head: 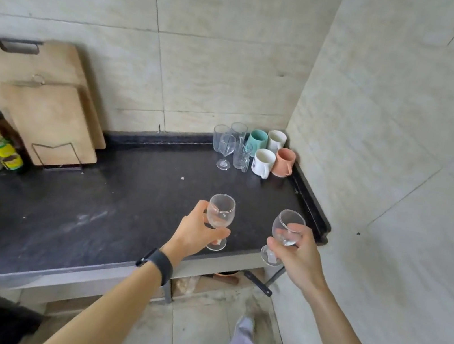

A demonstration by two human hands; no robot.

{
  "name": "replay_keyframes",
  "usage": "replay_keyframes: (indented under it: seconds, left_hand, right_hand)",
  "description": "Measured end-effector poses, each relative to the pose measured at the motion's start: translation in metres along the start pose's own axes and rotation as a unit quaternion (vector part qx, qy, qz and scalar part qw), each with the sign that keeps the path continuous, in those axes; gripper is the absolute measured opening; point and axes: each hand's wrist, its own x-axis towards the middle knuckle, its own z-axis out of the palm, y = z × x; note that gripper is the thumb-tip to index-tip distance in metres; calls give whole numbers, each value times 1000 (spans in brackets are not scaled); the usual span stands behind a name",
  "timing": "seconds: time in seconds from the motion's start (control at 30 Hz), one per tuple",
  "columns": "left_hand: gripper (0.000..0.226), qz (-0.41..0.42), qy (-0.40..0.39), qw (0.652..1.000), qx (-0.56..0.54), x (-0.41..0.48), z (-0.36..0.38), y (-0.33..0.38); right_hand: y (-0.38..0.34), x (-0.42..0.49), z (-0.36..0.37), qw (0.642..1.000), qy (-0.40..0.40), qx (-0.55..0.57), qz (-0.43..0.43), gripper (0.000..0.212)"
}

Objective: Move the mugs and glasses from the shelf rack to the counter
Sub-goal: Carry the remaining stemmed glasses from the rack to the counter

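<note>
Both hands hold stemmed glasses: the left hand curls round the bowl of the left wine glass, upright over the near right part of the dark counter, and the right hand grips the right wine glass, tilted, just off the counter's near right edge. Four mugs and several glasses already stand grouped in the far right corner, so this looks like a late delivery; whether the left glass's foot touches the counter is hard to tell. Next, each glass probably needs setting upright near that group before the fingers release.
</note>
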Motion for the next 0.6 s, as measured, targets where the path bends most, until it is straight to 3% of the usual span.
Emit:
replay_keyframes:
  seconds: [0.3, 0.6]
  left_hand:
    - [43, -74, -26, 997, -7, 138, 84, -6]
    - [52, -126, -5, 992, 1, 274, 160, 26]
  right_hand:
    - [40, 150, -14, 997, -37, -24, 65, 56]
    - [45, 325, -35, 996, -33, -32, 73, 56]
